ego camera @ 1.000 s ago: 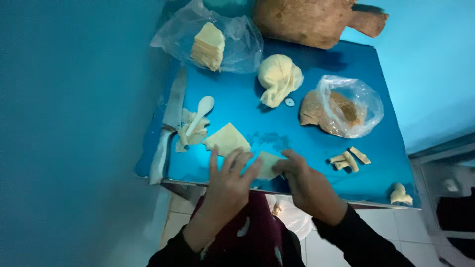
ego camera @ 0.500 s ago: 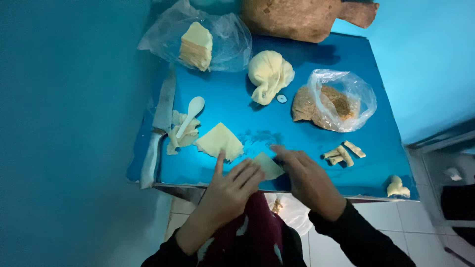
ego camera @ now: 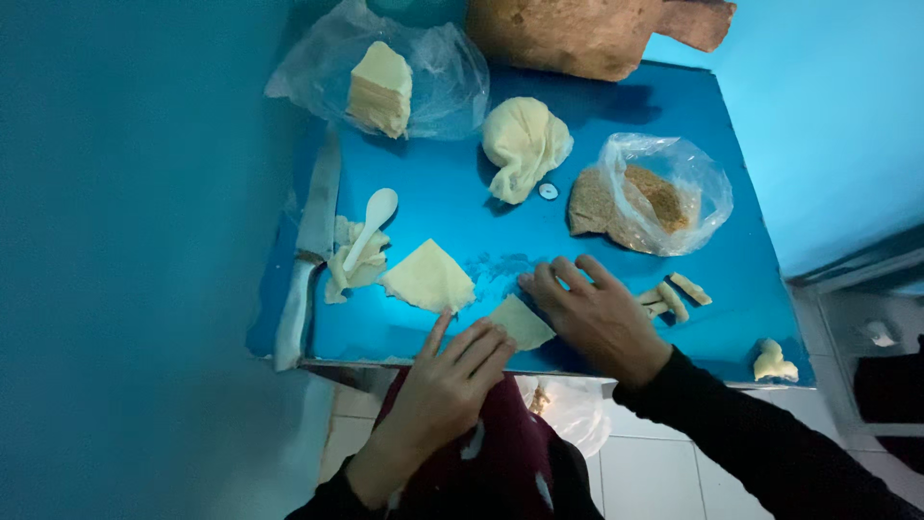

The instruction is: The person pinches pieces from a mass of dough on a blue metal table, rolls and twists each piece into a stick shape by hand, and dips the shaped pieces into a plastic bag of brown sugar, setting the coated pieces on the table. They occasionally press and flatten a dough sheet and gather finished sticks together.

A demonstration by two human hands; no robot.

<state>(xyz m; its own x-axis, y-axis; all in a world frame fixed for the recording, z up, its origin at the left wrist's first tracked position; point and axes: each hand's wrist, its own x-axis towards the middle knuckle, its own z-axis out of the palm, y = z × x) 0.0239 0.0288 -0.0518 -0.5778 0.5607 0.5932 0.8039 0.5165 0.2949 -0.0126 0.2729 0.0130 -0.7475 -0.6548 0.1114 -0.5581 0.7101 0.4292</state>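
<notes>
Both hands lie flat with open fingers on a small pale dough sheet (ego camera: 521, 321) at the blue table's (ego camera: 462, 202) near edge, left hand (ego camera: 450, 377) and right hand (ego camera: 597, 318) seemingly folding it, which next asks gentle, even pressing.

Head camera looks down (closely) over table (ego camera: 674, 106).

Dough sheet (ego camera: 520, 321) between hands (ego camera: 592, 313)
</notes>
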